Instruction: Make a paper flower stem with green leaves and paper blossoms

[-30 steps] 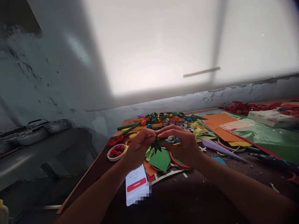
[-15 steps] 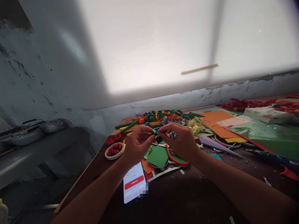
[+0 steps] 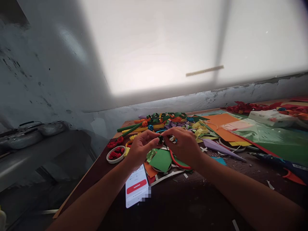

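Green paper bit (image 3: 160, 139) sat pinched between fingertips of left hand (image 3: 141, 148) and right hand (image 3: 183, 145), both closed on it, just above the counter (image 3: 216, 192) clutter.

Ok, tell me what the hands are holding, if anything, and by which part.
Both hands, left hand and right hand, pinch one small dark green paper piece between their fingertips, one at each side. Which part exactly cannot be told.
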Demonstrator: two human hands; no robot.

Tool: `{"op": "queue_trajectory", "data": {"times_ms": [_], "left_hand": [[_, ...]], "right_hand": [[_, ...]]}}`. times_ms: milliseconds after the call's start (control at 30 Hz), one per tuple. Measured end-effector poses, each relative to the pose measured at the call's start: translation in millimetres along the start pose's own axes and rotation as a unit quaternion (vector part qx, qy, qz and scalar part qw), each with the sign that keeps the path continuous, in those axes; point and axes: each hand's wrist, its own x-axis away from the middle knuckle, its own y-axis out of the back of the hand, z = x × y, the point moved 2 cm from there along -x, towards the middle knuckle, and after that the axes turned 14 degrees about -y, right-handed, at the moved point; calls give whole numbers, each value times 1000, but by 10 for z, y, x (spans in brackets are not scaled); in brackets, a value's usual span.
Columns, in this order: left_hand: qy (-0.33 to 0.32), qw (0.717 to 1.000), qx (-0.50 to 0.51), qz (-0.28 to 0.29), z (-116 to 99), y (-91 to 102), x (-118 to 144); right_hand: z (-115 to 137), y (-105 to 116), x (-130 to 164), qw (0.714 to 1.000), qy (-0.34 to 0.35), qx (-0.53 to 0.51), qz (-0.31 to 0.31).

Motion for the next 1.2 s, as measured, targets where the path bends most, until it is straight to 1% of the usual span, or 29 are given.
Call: {"op": "queue_trajectory", "data": {"times_ms": [100, 167, 200, 233, 300, 367, 433, 467, 533, 600, 700, 800, 867, 933, 1000, 1067, 1200], "left_hand": [[30, 998, 47, -12, 8, -1, -12], [29, 998, 63, -9, 2, -12, -10], [20, 998, 63, -6, -4, -19, -5], [4, 998, 55, -6, -14, -24, 1], [-43, 998, 34, -5, -40, -31, 20], [-94, 996, 2, 0, -68, -36, 43], [-133, 990, -48, 18, -88, -37, 66], [-146, 986, -76, 31, -92, -38, 75], [-158, 979, -112, 57, -91, -37, 87], [-159, 978, -109, 74, -83, -33, 93], [-167, 979, -92, 69, -78, -24, 96], [-183, 974, -117, 68, -89, -20, 102], [-221, 959, -163, 70, -113, -17, 107], [-280, 934, -211, 76, -146, -16, 115], [-323, 913, -233, 87, -170, -22, 122], [-339, 905, -239, 95, -181, -34, 126], [-337, 906, -239, 94, -185, -70, 126]], "right_hand": [[-13, -8, 11, 998, 56, -7, 20], [-10, -1, 16, 996, 82, -5, 18], [-6, 5, 17, 997, 80, -3, 9], [-4, 12, 16, 998, 66, -3, -2], [-6, 22, 10, 1000, 13, -17, -20], [-14, 26, 5, 998, -32, -41, -22], [-20, 32, -1, 998, -36, -56, -19], [-20, 39, -3, 998, -22, -56, -19], [-11, 59, -2, 998, 28, -43, -25], [3, 75, 5, 996, 81, -23, -28], [28, 86, 24, 989, 143, -18, -21], [54, 96, 38, 982, 184, -30, -19], [73, 102, 40, 980, 199, -23, -13], [95, 107, 39, 978, 208, -11, -3], [113, 115, 37, 977, 211, -6, 0], [123, 121, 36, 977, 211, -12, -4], [113, 123, 36, 977, 213, -12, -1]]}}
